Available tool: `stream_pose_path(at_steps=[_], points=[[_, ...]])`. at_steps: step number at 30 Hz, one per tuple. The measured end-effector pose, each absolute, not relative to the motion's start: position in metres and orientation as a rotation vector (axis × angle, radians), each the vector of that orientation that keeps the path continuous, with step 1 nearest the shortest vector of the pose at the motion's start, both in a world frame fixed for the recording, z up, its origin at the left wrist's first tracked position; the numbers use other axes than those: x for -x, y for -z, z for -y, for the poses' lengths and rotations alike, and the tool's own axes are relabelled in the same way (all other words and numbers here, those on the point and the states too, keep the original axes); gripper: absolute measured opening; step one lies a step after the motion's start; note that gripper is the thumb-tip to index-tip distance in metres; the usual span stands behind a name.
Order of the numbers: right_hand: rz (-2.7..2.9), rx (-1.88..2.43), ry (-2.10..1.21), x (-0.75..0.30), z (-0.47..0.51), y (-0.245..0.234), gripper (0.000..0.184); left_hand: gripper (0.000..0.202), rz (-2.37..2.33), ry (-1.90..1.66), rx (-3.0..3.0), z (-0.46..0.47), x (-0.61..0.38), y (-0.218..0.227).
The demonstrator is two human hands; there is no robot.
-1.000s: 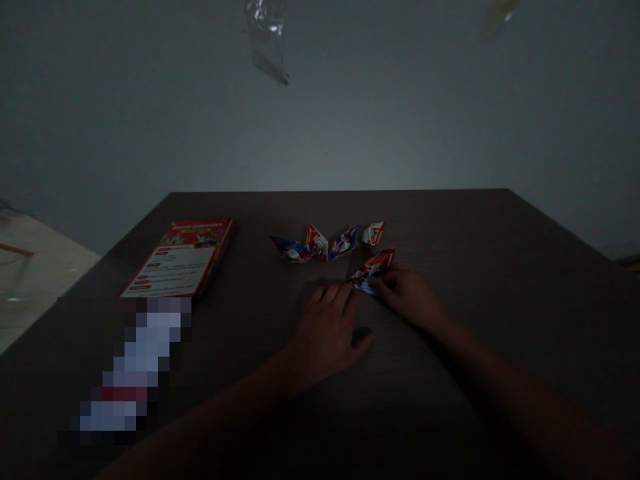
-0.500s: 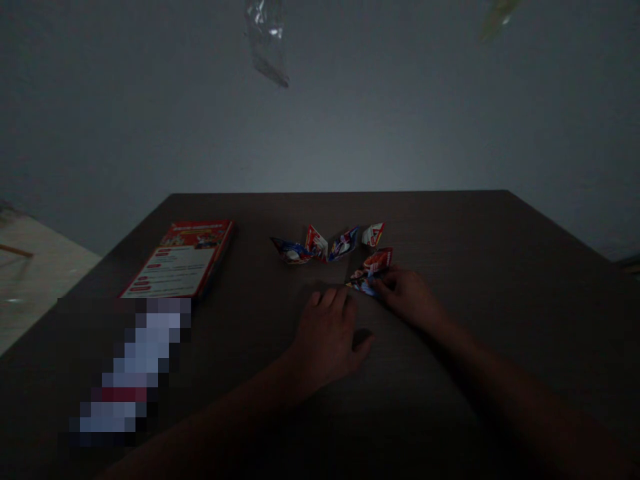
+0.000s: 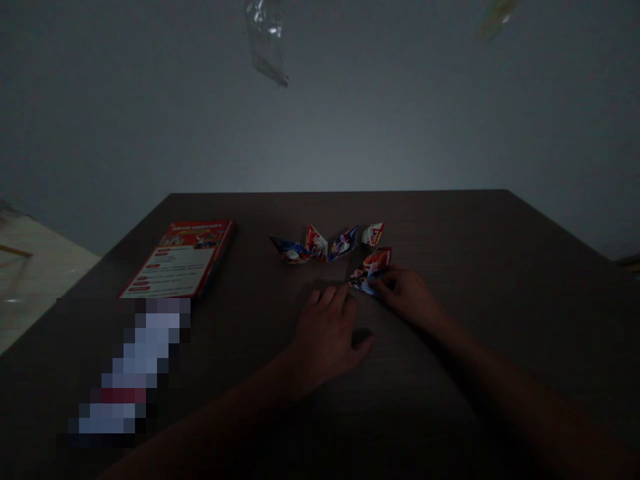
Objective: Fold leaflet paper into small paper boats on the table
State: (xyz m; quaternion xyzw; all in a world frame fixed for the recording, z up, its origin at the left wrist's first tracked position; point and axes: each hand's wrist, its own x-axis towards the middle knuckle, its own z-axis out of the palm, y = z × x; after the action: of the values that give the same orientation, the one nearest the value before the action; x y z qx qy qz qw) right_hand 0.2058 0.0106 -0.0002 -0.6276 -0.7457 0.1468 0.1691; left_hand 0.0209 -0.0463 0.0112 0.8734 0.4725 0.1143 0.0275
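And here we are on the dark table (image 3: 475, 247), with my right hand (image 3: 413, 298) pinching a folded paper (image 3: 374, 261) by its lower right edge, thumb and fingers closed on it. The paper sits just ahead of my hands, right of the middle, its long axis on a slant: one sharp corner points left towards my other fingertips, the opposite end rises away to the right. What a look it has! The upper flap is glossy, deep red and brown with a printed picture, the lower part blue and white, a crease between them. Over to my left hand (image 3: 327, 333): palm down, fingers loosely spread, thumb out, gripping nothing; its fingertips are right by that left corner, though I can't tell whether they touch. Just beyond stand a blue folded piece (image 3: 295, 252), a red-and-white piece (image 3: 317, 241), a purple-blue piece (image 3: 344, 244) and a small pale piece (image 3: 373, 234); a red-and-white book (image 3: 173, 263) lies far left.
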Motion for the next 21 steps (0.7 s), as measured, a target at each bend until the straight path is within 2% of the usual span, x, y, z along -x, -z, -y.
stream_pose_path(at_steps=[21], points=[[2.14,1.784,-0.416,-0.206,-0.01,0.0,0.033,0.044,-1.541,-0.528,-2.552,0.03,-0.01,-0.007]])
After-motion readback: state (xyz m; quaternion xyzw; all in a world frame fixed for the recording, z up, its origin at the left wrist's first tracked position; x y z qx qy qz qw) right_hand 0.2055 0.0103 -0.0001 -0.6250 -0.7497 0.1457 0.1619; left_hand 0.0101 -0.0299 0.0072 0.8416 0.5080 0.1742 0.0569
